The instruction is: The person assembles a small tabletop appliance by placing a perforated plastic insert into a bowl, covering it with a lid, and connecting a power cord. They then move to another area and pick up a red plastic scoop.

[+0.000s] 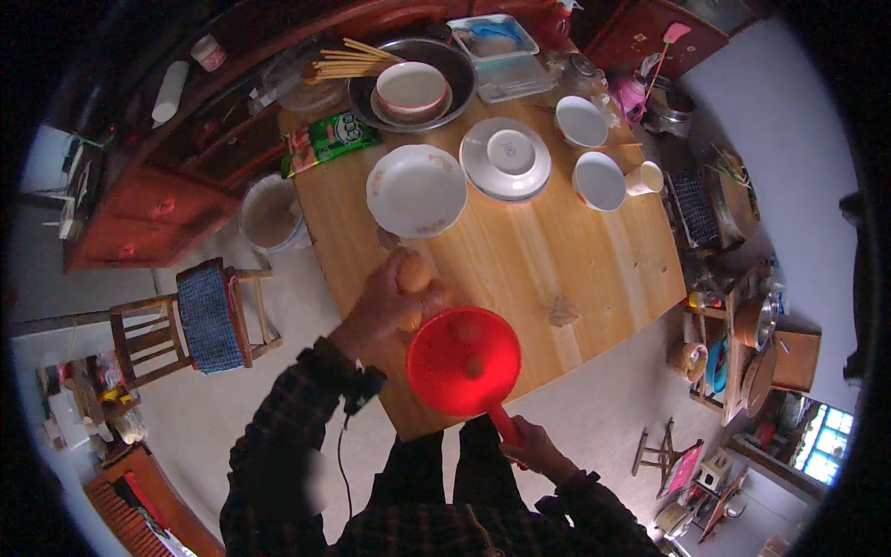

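Note:
My right hand [531, 452] grips the handle of a red plastic scoop [464, 362], held over the near edge of the wooden table [557, 251]. Two round orange-brown items, perhaps potatoes, lie inside the scoop. My left hand [388, 302] is closed on more of the same round items [415, 275] just left of and above the scoop's rim. A white plate with a scalloped edge [416, 190] sits on the table just beyond my left hand.
Farther back stand an upturned white plate [506, 158], two white bowls [594, 153], a small cup [645, 177], a metal basin holding a bowl [413, 84], chopsticks [348, 63] and a green packet [329, 137]. A wooden chair [190, 320] and a bucket [271, 215] stand left.

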Action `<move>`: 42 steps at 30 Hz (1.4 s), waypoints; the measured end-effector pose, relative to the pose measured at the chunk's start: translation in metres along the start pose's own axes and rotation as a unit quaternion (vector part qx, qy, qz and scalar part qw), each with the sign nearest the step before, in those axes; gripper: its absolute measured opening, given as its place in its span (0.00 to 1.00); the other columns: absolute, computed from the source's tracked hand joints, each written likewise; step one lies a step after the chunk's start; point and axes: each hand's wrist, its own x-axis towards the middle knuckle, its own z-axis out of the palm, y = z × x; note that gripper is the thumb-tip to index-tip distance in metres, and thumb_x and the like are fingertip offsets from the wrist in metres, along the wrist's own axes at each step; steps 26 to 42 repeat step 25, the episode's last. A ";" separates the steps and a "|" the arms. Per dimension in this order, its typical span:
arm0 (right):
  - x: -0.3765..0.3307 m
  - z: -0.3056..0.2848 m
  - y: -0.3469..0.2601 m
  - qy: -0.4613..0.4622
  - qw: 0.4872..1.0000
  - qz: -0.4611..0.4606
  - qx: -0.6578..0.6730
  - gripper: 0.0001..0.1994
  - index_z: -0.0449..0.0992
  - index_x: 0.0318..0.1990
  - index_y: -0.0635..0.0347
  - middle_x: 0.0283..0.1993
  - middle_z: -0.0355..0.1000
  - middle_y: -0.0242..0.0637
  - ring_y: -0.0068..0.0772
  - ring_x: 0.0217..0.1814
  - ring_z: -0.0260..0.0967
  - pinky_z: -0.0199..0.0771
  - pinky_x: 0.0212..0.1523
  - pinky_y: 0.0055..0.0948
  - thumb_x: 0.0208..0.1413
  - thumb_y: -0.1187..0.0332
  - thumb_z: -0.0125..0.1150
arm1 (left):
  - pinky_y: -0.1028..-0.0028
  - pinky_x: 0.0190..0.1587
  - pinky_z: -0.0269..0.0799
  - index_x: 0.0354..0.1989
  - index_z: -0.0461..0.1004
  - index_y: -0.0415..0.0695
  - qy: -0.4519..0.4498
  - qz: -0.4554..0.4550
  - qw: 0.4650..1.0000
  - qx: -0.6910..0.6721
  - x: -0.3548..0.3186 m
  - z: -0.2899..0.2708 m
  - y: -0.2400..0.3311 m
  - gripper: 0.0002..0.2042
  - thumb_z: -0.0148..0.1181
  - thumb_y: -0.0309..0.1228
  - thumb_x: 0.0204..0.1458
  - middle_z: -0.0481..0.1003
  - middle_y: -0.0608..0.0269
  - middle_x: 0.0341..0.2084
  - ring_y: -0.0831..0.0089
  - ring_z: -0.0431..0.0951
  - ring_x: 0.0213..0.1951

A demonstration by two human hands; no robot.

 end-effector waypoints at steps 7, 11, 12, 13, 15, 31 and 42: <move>-0.001 0.014 0.003 -0.004 0.999 0.020 0.030 0.20 0.66 0.53 0.58 0.30 0.73 0.35 0.25 0.28 0.72 0.75 0.28 0.30 0.56 0.65 0.65 | 0.66 0.48 0.76 0.48 0.68 0.40 0.101 0.094 0.961 0.239 0.094 -0.032 0.011 0.26 0.72 0.35 0.43 0.77 0.53 0.41 0.64 0.80 0.44; 0.000 0.023 0.010 0.006 0.999 0.025 0.033 0.21 0.67 0.54 0.59 0.31 0.73 0.36 0.26 0.29 0.72 0.75 0.29 0.31 0.56 0.65 0.66 | 0.62 0.49 0.74 0.46 0.69 0.39 0.124 0.133 0.932 0.315 0.128 -0.023 0.003 0.29 0.73 0.43 0.39 0.78 0.47 0.42 0.54 0.80 0.46; 0.000 0.023 0.012 0.010 0.999 0.009 0.038 0.21 0.67 0.54 0.59 0.31 0.74 0.37 0.27 0.29 0.73 0.76 0.30 0.32 0.56 0.65 0.66 | 0.62 0.50 0.74 0.47 0.69 0.39 0.132 0.135 0.926 0.326 0.135 -0.023 0.001 0.30 0.73 0.44 0.39 0.78 0.46 0.43 0.52 0.79 0.47; 0.000 0.024 0.013 0.013 0.999 -0.002 0.035 0.21 0.67 0.53 0.60 0.31 0.74 0.38 0.28 0.29 0.73 0.76 0.30 0.33 0.56 0.65 0.66 | 0.61 0.50 0.73 0.47 0.69 0.39 0.144 0.128 0.916 0.351 0.140 -0.024 -0.001 0.30 0.73 0.44 0.39 0.78 0.45 0.44 0.51 0.79 0.48; 0.001 0.025 0.015 0.016 0.999 -0.018 0.030 0.21 0.67 0.53 0.61 0.31 0.74 0.38 0.29 0.30 0.74 0.76 0.31 0.34 0.55 0.65 0.66 | 0.60 0.51 0.73 0.48 0.69 0.39 0.166 0.113 0.893 0.402 0.149 -0.027 -0.002 0.31 0.72 0.46 0.39 0.78 0.44 0.45 0.49 0.78 0.49; 0.005 0.025 0.022 0.016 0.999 -0.022 -0.021 0.24 0.66 0.56 0.59 0.33 0.76 0.42 0.40 0.33 0.77 0.76 0.35 0.40 0.55 0.62 0.67 | 0.56 0.52 0.72 0.49 0.69 0.40 0.176 0.064 0.863 0.468 0.167 -0.036 -0.004 0.35 0.70 0.57 0.42 0.78 0.45 0.46 0.50 0.78 0.50; 0.005 0.025 0.022 0.016 0.999 -0.022 -0.021 0.24 0.66 0.56 0.59 0.33 0.76 0.42 0.40 0.33 0.77 0.76 0.35 0.40 0.55 0.62 0.67 | 0.56 0.52 0.72 0.49 0.69 0.40 0.176 0.064 0.863 0.468 0.167 -0.036 -0.004 0.35 0.70 0.57 0.42 0.78 0.45 0.46 0.50 0.78 0.50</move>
